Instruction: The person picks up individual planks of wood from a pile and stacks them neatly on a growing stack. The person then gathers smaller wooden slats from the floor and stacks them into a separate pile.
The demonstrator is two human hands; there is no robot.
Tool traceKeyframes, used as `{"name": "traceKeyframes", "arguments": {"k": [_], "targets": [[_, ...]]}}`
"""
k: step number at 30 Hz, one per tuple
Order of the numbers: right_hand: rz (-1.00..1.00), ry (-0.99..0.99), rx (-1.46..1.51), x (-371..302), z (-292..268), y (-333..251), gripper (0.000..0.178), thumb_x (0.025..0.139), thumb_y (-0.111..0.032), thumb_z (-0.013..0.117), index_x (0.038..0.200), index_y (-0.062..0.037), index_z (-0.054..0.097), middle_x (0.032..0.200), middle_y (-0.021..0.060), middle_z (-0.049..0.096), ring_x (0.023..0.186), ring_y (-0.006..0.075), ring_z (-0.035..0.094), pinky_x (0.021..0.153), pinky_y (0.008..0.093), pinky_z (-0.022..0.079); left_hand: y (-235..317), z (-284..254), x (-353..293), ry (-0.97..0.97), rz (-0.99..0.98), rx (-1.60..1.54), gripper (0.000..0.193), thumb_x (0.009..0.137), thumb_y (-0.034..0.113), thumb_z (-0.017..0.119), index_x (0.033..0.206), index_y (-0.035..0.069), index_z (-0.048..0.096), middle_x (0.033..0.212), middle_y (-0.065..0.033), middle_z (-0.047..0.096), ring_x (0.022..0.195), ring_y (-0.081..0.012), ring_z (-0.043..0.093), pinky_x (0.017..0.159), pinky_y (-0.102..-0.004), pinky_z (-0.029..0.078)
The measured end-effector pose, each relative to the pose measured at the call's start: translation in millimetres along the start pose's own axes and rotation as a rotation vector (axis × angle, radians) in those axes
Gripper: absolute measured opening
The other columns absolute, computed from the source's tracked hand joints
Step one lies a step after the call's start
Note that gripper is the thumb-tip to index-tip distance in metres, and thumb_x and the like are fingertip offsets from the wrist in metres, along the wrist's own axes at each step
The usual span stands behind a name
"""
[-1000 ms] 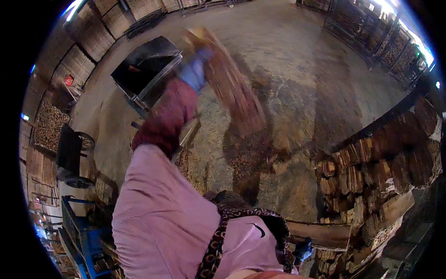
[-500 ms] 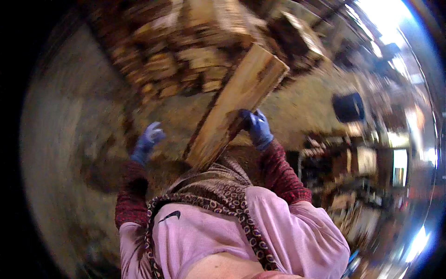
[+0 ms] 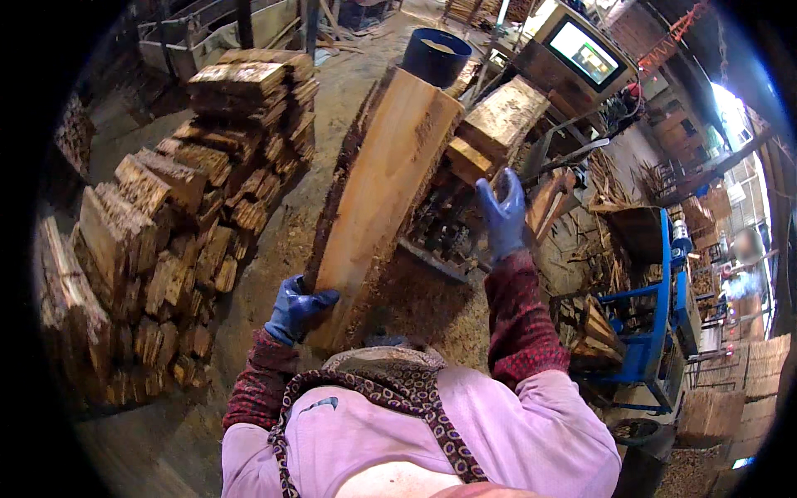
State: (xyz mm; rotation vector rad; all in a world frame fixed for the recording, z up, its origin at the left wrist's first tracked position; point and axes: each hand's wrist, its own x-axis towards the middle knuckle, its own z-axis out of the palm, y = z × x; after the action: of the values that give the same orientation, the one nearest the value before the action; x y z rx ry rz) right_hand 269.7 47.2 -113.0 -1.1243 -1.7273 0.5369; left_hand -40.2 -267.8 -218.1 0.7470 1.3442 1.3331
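Observation:
A long, wide plank (image 3: 378, 183) with dark bark along its edges slants away from my body. My left hand (image 3: 297, 310), in a blue glove, grips its left edge near the close end, thumb on the top face. The fingers underneath are hidden. To the right of the plank, my right hand (image 3: 505, 217), also blue-gloved, is raised with its fingers apart and nothing in it. Just beyond that hand, thick wooden boards (image 3: 506, 120) lie stacked on a dark machine. The far end of the plank reaches up to a black bucket (image 3: 437, 56).
A tall stack of rough boards (image 3: 178, 187) stands to the left. A lit screen (image 3: 585, 51) in a metal housing is at the back right. A blue metal frame (image 3: 656, 332) stands on the right, with scrap wood around it.
The view has turned right, away from the stacked boards toward the machine. My right hand has let go of the plank's edge; my left hand, free before, now holds it.

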Motion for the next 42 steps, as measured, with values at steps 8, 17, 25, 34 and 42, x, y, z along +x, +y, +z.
{"name": "traceKeyframes", "arguments": {"k": [8, 17, 25, 34, 42], "targets": [[0.134, -0.02, -0.358, 205.7, -7.0, 145.1, 0.119, 0.071, -0.059, 0.088, 0.155, 0.0052, 0.033, 0.147, 0.0287, 0.053, 0.136, 0.0422, 0.052, 0.114, 0.0455, 0.042, 74.6, 90.3, 89.7, 0.128, 0.019, -0.029, 0.032, 0.084, 0.013, 0.085, 0.113, 0.004, 0.075, 0.098, -0.001, 0.075, 0.08, -0.0103, 0.067, 0.07, -0.0282, 0.055], [0.493, -0.215, 0.698, 228.1, -41.2, 167.9, 0.085, 0.081, -0.038, 0.089, 0.144, 0.0025, 0.05, 0.122, 0.0184, 0.072, 0.105, 0.0222, 0.07, 0.089, 0.0369, 0.057, 100.1, 92.3, 105.1, 0.279, 0.033, 0.193, 0.023, 0.085, 0.011, 0.083, 0.106, 0.004, 0.075, 0.092, -0.0009, 0.075, 0.074, -0.0116, 0.067, 0.066, -0.0291, 0.054], [0.385, -0.327, 0.286, 178.6, -99.9, 167.2, 0.038, 0.093, -0.04, 0.075, 0.101, -0.0035, 0.071, 0.079, 0.0018, 0.06, 0.065, 0.0147, 0.06, 0.053, 0.0307, 0.047, 157.9, 136.1, 181.5, -0.156, 0.052, 0.047, 0.033, 0.084, 0.006, 0.081, 0.115, 0.0, 0.074, 0.107, -0.0041, 0.076, 0.094, -0.013, 0.069, 0.086, -0.0314, 0.056], [0.922, -0.364, 0.734, -81.0, -40.0, -29.9, 0.042, 0.095, -0.031, 0.077, 0.124, -0.005, 0.06, 0.104, 0.0029, 0.067, 0.089, 0.0141, 0.065, 0.076, 0.0325, 0.055, 92.6, 177.2, 221.4, -0.575, -0.132, -0.294, 0.073, 0.092, 0.023, 0.079, 0.153, 0.004, 0.043, 0.136, -0.0073, 0.062, 0.12, -0.0175, 0.061, 0.104, -0.0337, 0.051], [0.727, -0.009, 0.66, -132.9, -52.9, -60.1, 0.053, 0.093, -0.022, 0.079, 0.138, -0.0042, 0.056, 0.116, 0.0069, 0.07, 0.1, 0.0182, 0.068, 0.088, 0.0354, 0.058, 113.8, 225.8, 172.1, -0.644, -0.072, -0.306, 0.079, 0.085, 0.019, 0.086, 0.149, 0.0, 0.043, 0.134, -0.0124, 0.063, 0.117, -0.0221, 0.063, 0.104, -0.0396, 0.052]]}}
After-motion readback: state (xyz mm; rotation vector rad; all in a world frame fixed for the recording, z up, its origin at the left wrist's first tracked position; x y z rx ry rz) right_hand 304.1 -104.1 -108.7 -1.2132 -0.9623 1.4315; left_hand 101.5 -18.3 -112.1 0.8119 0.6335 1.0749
